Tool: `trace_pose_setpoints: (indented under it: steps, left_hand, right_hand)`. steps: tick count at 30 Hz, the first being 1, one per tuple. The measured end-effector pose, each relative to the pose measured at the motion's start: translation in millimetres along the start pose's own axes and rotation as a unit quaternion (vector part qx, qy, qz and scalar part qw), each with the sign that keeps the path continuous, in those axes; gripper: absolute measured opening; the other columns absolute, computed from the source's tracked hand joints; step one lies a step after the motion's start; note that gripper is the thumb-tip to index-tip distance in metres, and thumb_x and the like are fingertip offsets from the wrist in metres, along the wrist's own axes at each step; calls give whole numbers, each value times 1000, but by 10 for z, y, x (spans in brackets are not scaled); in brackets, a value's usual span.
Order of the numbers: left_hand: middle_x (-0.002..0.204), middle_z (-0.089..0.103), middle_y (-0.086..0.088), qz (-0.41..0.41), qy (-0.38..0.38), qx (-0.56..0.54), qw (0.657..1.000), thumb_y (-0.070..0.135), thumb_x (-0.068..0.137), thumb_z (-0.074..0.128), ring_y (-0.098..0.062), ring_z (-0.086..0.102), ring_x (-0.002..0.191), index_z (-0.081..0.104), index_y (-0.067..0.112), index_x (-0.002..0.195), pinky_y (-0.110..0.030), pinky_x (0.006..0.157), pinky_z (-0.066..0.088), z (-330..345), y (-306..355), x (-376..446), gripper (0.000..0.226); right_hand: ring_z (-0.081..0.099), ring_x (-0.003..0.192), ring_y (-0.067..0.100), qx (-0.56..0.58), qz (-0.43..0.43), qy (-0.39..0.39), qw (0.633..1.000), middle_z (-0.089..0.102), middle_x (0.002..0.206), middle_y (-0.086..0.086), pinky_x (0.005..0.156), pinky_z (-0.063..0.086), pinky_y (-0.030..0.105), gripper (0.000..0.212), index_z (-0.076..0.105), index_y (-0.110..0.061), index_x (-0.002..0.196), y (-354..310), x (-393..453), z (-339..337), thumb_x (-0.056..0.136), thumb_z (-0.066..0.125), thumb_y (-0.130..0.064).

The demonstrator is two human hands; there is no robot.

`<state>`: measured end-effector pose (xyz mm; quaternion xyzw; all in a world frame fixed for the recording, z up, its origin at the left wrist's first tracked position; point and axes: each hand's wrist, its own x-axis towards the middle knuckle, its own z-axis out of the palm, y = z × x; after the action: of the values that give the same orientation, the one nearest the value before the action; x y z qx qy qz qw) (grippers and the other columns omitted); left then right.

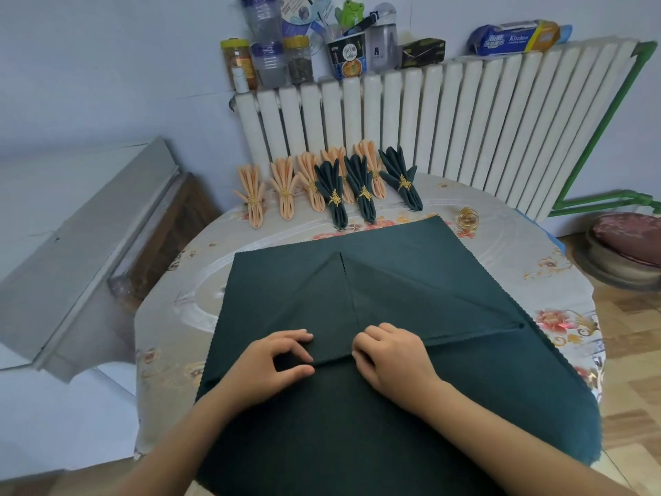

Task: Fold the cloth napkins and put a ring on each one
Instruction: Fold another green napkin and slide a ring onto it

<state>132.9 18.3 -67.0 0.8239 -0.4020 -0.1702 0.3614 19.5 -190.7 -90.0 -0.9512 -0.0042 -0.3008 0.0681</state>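
A dark green napkin (375,281) lies spread over the round table, with one part folded into a triangle whose tip points away from me. My left hand (275,363) pinches the folded edge between thumb and fingers. My right hand (390,356) has curled fingers gripping the same edge just to the right. A loose gold ring (468,218) sits on the table beyond the napkin's far right corner. Several finished peach napkins (286,189) and three finished green napkins (365,187), each with a gold ring, stand in a row at the table's far edge.
The table (558,266) carries a floral cloth. A white radiator (465,119) stands behind it, with jars, bottles and boxes (282,55) on top. A grey board (89,245) leans at the left. A cushioned stool (629,245) is on the floor at the right.
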Motion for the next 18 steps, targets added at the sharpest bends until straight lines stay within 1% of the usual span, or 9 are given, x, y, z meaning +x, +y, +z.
trace_pose_setpoints:
  steps: [2,5,7,9,12,14,15,16,18]
  left_hand:
    - [115,62,24,-12,39,23,999,24,75,80,11,50,116,71,32,75,-21,103,40,-69,-16,-128,12]
    - [108,64,22,12,46,76,996,22,75,79,11,53,110,70,28,76,-18,99,41,-58,-17,-86,11]
    - [108,67,15,29,31,123,991,17,79,74,9,55,108,72,21,82,-14,97,41,-94,-9,-64,5]
    - [109,68,9,37,-9,181,983,15,84,66,3,57,107,72,16,88,-14,96,41,-176,51,-16,7]
    - [108,64,6,20,-82,302,950,21,92,55,-12,58,102,67,19,99,-27,90,45,-300,248,177,14]
    - [107,62,5,17,-99,369,924,20,93,51,-16,57,100,64,21,99,-30,88,43,-365,397,358,14]
    - [105,62,6,34,-98,403,909,18,92,50,-16,57,100,62,23,97,-29,89,41,-381,463,461,13]
    - [103,60,7,59,-97,439,891,15,92,50,-15,56,100,59,24,94,-29,93,37,-379,526,574,13]
    - [99,55,8,96,-90,494,859,8,88,50,-15,52,103,53,27,87,-34,108,24,-336,643,730,20]
  right_hand:
    - [48,52,11,15,3,-5,1000,51,58,-10,42,29,19,21,55,-21,63,-97,36,39,79,45,-31]
    - [48,52,10,11,16,-5,1000,51,58,-10,41,27,18,18,54,-22,62,-107,56,27,77,46,-30]
    - [48,52,9,14,19,-5,1000,50,58,-10,41,27,18,13,53,-22,62,-121,58,23,74,55,-27]
    - [47,52,10,9,15,-5,1000,50,58,-11,41,29,19,14,53,-22,62,-141,37,33,74,56,-30]
    - [46,53,8,-9,18,-10,1000,50,60,-12,42,30,20,25,53,-26,62,-142,23,39,78,51,-45]
    - [47,53,9,-12,27,-14,999,50,59,-12,41,30,20,25,54,-26,61,-146,30,52,77,62,-43]
    - [48,53,9,-9,36,-15,999,50,59,-12,41,31,20,25,54,-26,61,-156,32,59,75,69,-40]
    - [49,53,9,-8,45,-14,999,50,59,-12,41,31,19,25,54,-26,60,-165,35,60,72,73,-38]
    - [49,52,8,-3,61,-17,998,50,59,-13,41,30,18,27,54,-26,60,-203,34,45,69,77,-35]
